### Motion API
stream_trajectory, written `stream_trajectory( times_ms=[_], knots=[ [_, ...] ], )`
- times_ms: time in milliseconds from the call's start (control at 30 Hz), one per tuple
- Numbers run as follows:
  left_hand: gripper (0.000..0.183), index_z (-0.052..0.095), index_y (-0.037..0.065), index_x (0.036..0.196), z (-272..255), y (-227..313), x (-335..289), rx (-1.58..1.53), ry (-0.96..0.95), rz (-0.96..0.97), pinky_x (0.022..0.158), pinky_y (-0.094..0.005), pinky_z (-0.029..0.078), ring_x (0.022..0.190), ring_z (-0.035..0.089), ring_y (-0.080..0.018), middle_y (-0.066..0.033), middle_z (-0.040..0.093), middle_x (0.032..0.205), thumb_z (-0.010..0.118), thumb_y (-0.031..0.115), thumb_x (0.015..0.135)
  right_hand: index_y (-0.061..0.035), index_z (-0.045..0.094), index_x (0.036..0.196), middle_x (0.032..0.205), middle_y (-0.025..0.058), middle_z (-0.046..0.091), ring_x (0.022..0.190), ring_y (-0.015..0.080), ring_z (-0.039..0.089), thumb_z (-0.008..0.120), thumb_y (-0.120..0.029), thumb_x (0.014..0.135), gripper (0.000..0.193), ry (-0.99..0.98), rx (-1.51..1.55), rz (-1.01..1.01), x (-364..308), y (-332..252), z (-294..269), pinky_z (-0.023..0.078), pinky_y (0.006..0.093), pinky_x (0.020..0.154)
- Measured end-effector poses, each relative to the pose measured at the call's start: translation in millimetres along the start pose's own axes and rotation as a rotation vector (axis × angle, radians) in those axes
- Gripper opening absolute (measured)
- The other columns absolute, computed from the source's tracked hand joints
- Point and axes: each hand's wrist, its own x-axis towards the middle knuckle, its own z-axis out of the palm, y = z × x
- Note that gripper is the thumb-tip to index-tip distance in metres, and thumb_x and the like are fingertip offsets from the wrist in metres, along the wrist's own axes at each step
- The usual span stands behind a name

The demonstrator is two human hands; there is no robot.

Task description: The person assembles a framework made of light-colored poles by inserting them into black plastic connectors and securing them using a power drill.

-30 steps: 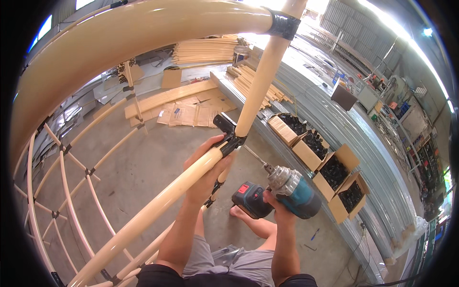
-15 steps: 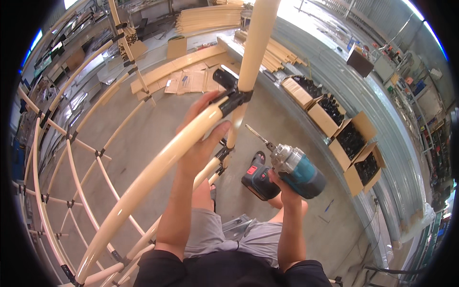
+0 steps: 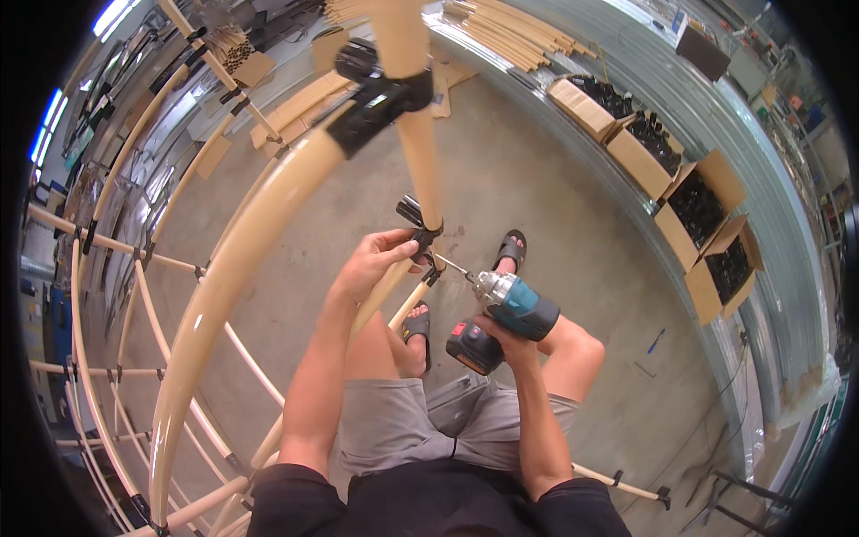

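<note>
Far to the left of the upright pole point(image 3: 419, 161), we see a frame of thin tan tubes point(image 3: 114, 242) with black joints where they cross. Closer to the pole, a thick tan rail point(image 3: 228, 255) bends up and goes into a big black joint point(image 3: 371, 116). That big joint wraps around the upper part of the pole. Just left of the pole's low part is our left hand point(image 3: 367, 267). Its fingers and thumb are curled and pinch a smaller black joint point(image 3: 427, 236), which sits on the pole's low part.

Just right of the pole is a thin drill bit point(image 3: 456, 268). Its tip points at the smaller joint, but we can't tell if they touch. The bit sticks out of a teal and black drill point(image 3: 523, 307), right of the pole and lower down. Our right hand point(image 3: 507, 337) is wrapped around the drill's handle. Far right of the pole, a blue pen point(image 3: 656, 341) lies on the floor, and brown boxes point(image 3: 646, 168) hold lots of black parts point(image 3: 702, 210). Farthest right of the pole, we see long silver bars point(image 3: 787, 268).
</note>
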Motion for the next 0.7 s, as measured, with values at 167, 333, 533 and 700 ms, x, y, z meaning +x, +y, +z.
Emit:
stream_trajectory(
  times_ms=[167, 333, 533, 700],
  knots=[
    [0.037, 0.063, -0.006, 0.125, 14, -12, -8, 0.163, 0.204, 0.104, 0.071, -0.0323, 0.06, 0.087, 0.071, -0.0198, -0.0128, 0.072, 0.105, 0.067, 0.014, 0.094, -0.0076, 0.068, 0.085, 0.073, -0.0037, 0.062, 0.064, 0.0072, 0.056, 0.083, -0.018, 0.08, 0.018, 0.055, 0.043, 0.044, 6, 10, 12, 0.044, 0.0254, 0.057],
    [0.037, 0.063, -0.005, 0.125, 14, -11, -7, 0.157, 0.218, 0.118, 0.071, -0.0326, 0.06, 0.087, 0.072, -0.0205, -0.0123, 0.072, 0.104, 0.068, 0.014, 0.094, -0.008, 0.068, 0.084, 0.07, -0.0039, 0.06, 0.06, 0.0069, 0.054, 0.081, -0.019, 0.082, 0.017, 0.105, 0.139, 0.056, 13, 15, 23, 0.042, 0.0252, 0.055],
    [0.037, 0.061, -0.006, 0.127, 17, -2, -11, 0.083, 0.191, 0.083, 0.077, -0.0336, 0.061, 0.089, 0.072, -0.0214, -0.0136, 0.072, 0.105, 0.066, 0.011, 0.095, -0.0084, 0.068, 0.084, 0.069, -0.0045, 0.06, 0.061, 0.0057, 0.053, 0.08, -0.018, 0.083, 0.015, 0.068, 0.182, 0.051, 15, 11, 25, 0.041, 0.0243, 0.055],
    [0.036, 0.06, -0.006, 0.128, 11, 0, -13, 0.014, 0.161, 0.064, 0.083, -0.0349, 0.06, 0.092, 0.071, -0.0216, -0.0143, 0.071, 0.107, 0.063, 0.009, 0.096, -0.0085, 0.069, 0.092, 0.071, -0.005, 0.06, 0.062, 0.0051, 0.053, 0.077, -0.015, 0.085, 0.012, -0.045, 0.236, 0.073, 27, 4, 18, 0.041, 0.0231, 0.058]
  ],
)
